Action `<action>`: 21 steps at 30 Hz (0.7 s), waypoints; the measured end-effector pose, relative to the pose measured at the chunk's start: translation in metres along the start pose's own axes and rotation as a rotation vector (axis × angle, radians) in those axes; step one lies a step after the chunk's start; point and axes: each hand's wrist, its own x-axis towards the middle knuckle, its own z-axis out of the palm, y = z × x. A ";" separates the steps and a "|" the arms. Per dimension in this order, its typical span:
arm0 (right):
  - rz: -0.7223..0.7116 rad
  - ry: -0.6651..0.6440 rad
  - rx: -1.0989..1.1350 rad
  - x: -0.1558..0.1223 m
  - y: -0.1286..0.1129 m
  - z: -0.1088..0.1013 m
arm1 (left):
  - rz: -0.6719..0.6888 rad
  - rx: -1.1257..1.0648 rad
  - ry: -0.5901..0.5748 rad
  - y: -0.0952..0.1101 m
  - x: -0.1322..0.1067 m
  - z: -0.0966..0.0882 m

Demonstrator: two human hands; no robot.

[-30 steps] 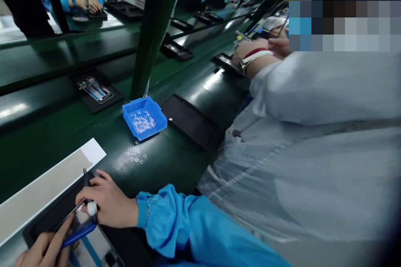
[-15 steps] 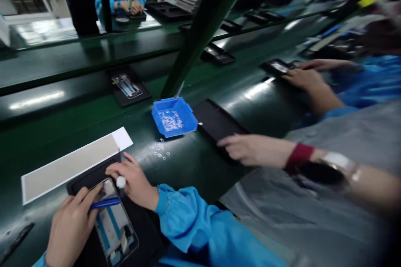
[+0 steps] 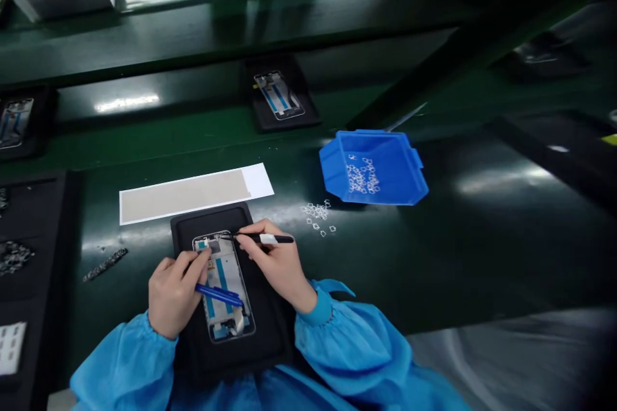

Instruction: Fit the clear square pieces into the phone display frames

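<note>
A phone frame point(image 3: 229, 276) with blue strips lies face-down in a black tray point(image 3: 270, 340) close to my body. My left hand point(image 3: 176, 289) rests at its left side, fingertips on the upper part, with a slim blue pen-like tool point(image 3: 224, 295) held in the fingers and lying across the frame. My right hand point(image 3: 277, 263) pinches dark tweezers point(image 3: 284, 239) with a white band. Their tips reach the top end of the frame; whether they grip a small part is too fine to tell.
A blue bin point(image 3: 380, 167) with small white rings stands right, near loose rings point(image 3: 317, 212). A white-edged sheet point(image 3: 193, 196) lies beyond the tray. Another phone tray point(image 3: 279, 93) sits further back. Left are a dark strip point(image 3: 105, 264) and a large black tray point(image 3: 48, 231).
The view has swung left, so the co-worker's hands are gone from sight. My right hand has brought the tweezers over the frame's top end. My left hand still holds the blue tool.
</note>
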 end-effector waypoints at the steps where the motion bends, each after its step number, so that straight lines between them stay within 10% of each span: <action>1: -0.020 0.006 -0.034 0.002 -0.001 0.001 | 0.003 0.005 0.003 0.000 -0.001 0.001; 21: -0.242 0.075 -0.309 0.002 -0.002 0.008 | 0.009 0.009 -0.009 0.001 -0.002 0.002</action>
